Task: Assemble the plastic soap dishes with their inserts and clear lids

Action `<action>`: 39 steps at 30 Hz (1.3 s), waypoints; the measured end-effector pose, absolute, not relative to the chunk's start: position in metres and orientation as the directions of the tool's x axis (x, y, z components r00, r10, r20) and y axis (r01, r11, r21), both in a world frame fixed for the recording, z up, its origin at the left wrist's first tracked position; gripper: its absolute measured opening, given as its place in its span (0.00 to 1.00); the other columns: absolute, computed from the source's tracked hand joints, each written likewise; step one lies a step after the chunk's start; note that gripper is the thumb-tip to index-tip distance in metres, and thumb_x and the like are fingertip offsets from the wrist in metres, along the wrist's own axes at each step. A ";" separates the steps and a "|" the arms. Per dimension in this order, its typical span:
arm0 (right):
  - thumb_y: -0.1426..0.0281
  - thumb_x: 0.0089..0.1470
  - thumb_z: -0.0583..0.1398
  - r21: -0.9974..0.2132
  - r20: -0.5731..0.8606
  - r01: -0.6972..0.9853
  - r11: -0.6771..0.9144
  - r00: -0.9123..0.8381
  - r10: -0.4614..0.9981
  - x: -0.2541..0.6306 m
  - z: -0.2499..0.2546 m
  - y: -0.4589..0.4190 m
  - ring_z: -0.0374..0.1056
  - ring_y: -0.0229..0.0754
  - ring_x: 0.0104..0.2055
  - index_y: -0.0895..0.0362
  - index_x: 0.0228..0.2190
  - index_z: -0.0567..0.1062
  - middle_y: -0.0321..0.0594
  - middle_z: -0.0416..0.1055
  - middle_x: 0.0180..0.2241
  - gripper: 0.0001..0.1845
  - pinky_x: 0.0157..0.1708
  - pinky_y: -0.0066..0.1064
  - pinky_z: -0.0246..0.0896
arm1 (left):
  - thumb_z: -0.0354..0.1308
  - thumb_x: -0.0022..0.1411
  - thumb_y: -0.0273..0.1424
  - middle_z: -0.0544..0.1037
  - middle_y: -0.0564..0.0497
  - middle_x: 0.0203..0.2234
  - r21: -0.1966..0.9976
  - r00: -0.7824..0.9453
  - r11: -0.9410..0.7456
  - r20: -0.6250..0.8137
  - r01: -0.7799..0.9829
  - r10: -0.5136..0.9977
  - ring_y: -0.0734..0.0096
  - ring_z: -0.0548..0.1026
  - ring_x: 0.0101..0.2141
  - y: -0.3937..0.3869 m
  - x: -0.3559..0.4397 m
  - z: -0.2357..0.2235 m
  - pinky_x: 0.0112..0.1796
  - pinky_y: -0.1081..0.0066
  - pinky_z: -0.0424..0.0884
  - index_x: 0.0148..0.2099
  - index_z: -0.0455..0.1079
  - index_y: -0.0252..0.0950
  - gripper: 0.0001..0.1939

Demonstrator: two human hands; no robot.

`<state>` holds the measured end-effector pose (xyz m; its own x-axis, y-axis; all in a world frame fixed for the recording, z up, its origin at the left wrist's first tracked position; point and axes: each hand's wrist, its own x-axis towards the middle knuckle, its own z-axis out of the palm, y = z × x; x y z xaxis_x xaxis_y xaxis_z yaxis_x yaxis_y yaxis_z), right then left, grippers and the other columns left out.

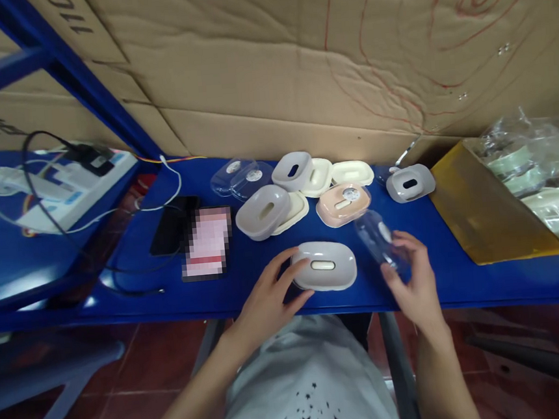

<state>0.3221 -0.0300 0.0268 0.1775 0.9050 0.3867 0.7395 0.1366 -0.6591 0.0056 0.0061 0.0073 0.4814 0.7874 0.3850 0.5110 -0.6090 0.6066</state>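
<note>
Clear oval plastic cover [376, 239], edge-pinched by the right hand [416, 282], looks light, bendy; glossy pale-grey oval dish [332, 278], held between fingers of the left hand [267, 292], seems stiff, best taken by its rim.

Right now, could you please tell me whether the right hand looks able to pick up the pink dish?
Probably not: the right hand holds a clear lid, which occupies its grip, though the pink dish looks close enough to reach.

Forearms [204, 382] bared, extended forward; left grip [274, 291] angled inward, fingers [293, 272] parted; right grip [415, 279] turned inward, thumb [393, 278] opposed to fingers.
</note>
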 end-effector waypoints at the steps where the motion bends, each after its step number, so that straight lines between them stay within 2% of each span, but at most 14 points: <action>1: 0.58 0.63 0.65 -0.657 0.392 0.714 0.244 0.048 0.919 0.314 0.029 -0.036 0.64 0.59 0.69 0.51 0.57 0.67 0.54 0.65 0.66 0.26 0.63 0.54 0.65 | 0.65 0.72 0.33 0.66 0.40 0.68 0.615 0.485 -0.604 0.376 0.507 0.790 0.51 0.70 0.67 0.006 0.005 0.007 0.66 0.50 0.73 0.72 0.61 0.46 0.31; 4: 0.65 0.61 0.66 -0.595 0.339 0.670 0.443 -0.290 0.895 0.294 0.034 -0.040 0.56 0.60 0.75 0.50 0.58 0.67 0.52 0.65 0.68 0.27 0.68 0.59 0.58 | 0.66 0.72 0.34 0.60 0.38 0.72 0.640 0.488 -0.602 0.377 0.477 0.787 0.50 0.69 0.68 0.005 0.004 0.005 0.65 0.49 0.73 0.76 0.54 0.48 0.37; 7: 0.70 0.61 0.63 -0.554 0.273 0.658 0.511 -0.436 0.858 0.289 0.035 -0.030 0.50 0.59 0.78 0.50 0.59 0.68 0.48 0.67 0.69 0.26 0.70 0.61 0.54 | 0.64 0.73 0.37 0.59 0.39 0.73 0.638 0.506 -0.614 0.379 0.464 0.775 0.50 0.69 0.68 0.006 0.003 0.004 0.65 0.48 0.73 0.77 0.53 0.51 0.37; 11: 0.76 0.62 0.57 -0.516 0.271 0.645 0.564 -0.501 0.822 0.295 0.033 -0.017 0.52 0.53 0.77 0.50 0.59 0.71 0.42 0.67 0.69 0.25 0.73 0.59 0.53 | 0.63 0.74 0.37 0.66 0.43 0.70 0.603 0.525 -0.639 0.388 0.477 0.758 0.50 0.69 0.69 0.006 0.001 0.003 0.66 0.46 0.71 0.75 0.59 0.53 0.32; 15: 0.71 0.68 0.59 -0.462 0.293 0.652 0.601 -0.528 0.797 0.289 0.033 -0.015 0.51 0.52 0.78 0.50 0.61 0.72 0.40 0.65 0.71 0.22 0.73 0.57 0.55 | 0.64 0.73 0.37 0.61 0.42 0.73 0.644 0.495 -0.622 0.403 0.444 0.770 0.51 0.69 0.68 0.008 0.001 0.001 0.65 0.49 0.73 0.71 0.64 0.50 0.28; 17: 0.68 0.70 0.61 -0.404 0.322 0.667 0.626 -0.536 0.780 0.282 0.034 -0.015 0.52 0.50 0.77 0.50 0.63 0.72 0.39 0.65 0.71 0.22 0.74 0.56 0.54 | 0.65 0.73 0.37 0.60 0.42 0.74 0.674 0.477 -0.598 0.391 0.434 0.787 0.52 0.70 0.68 0.008 0.001 0.002 0.64 0.50 0.74 0.70 0.65 0.50 0.28; 22: 0.68 0.72 0.60 -0.225 0.361 0.685 0.693 -0.603 0.712 0.273 0.034 -0.015 0.55 0.49 0.76 0.49 0.68 0.68 0.38 0.67 0.70 0.26 0.77 0.57 0.47 | 0.68 0.70 0.37 0.67 0.42 0.70 0.695 0.470 -0.553 0.338 0.460 0.815 0.53 0.71 0.68 0.009 -0.001 0.005 0.65 0.51 0.73 0.71 0.63 0.49 0.32; 28: 0.71 0.70 0.63 -0.137 0.422 0.707 0.694 -0.592 0.687 0.274 0.021 -0.027 0.56 0.48 0.76 0.49 0.72 0.61 0.39 0.71 0.67 0.35 0.77 0.57 0.45 | 0.64 0.74 0.39 0.67 0.42 0.70 0.668 0.514 -0.592 0.349 0.450 0.784 0.56 0.70 0.69 0.008 0.001 0.001 0.65 0.54 0.73 0.71 0.62 0.48 0.28; 32: 0.71 0.70 0.63 -0.111 0.419 0.723 0.682 -0.588 0.692 0.280 0.016 -0.036 0.56 0.48 0.76 0.50 0.73 0.61 0.39 0.71 0.67 0.35 0.78 0.55 0.43 | 0.62 0.75 0.41 0.66 0.41 0.71 0.638 0.555 -0.619 0.338 0.458 0.760 0.57 0.72 0.67 0.006 0.000 0.006 0.63 0.56 0.76 0.70 0.63 0.47 0.26; 34: 0.71 0.70 0.63 -0.100 0.416 0.743 0.661 -0.573 0.706 0.294 0.016 -0.039 0.56 0.49 0.76 0.49 0.73 0.60 0.41 0.70 0.68 0.36 0.78 0.55 0.43 | 0.61 0.75 0.40 0.67 0.41 0.70 0.582 0.515 -0.640 0.393 0.502 0.762 0.55 0.72 0.67 0.009 -0.002 0.013 0.63 0.54 0.76 0.70 0.63 0.47 0.25; 37: 0.71 0.70 0.62 -0.060 0.436 0.854 0.517 -0.444 0.783 0.328 0.015 -0.042 0.56 0.53 0.76 0.44 0.74 0.57 0.42 0.66 0.70 0.38 0.76 0.59 0.44 | 0.61 0.75 0.36 0.66 0.40 0.70 0.447 0.360 -0.592 0.502 0.670 0.786 0.48 0.69 0.68 0.025 -0.007 0.025 0.65 0.47 0.71 0.71 0.63 0.46 0.26; 39: 0.68 0.70 0.63 -0.045 0.487 0.944 0.328 -0.266 0.832 0.346 0.016 -0.043 0.51 0.61 0.77 0.41 0.75 0.54 0.46 0.56 0.75 0.41 0.74 0.65 0.44 | 0.61 0.74 0.37 0.63 0.36 0.72 0.371 0.261 -0.484 0.510 0.793 0.819 0.39 0.65 0.70 0.042 -0.010 0.030 0.65 0.40 0.68 0.72 0.63 0.43 0.28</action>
<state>0.3462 -0.0427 0.0161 -0.2663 0.8317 0.4871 0.9435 0.3283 -0.0448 -0.0101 0.0418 0.0301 0.2614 0.8193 0.5102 0.7927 -0.4839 0.3708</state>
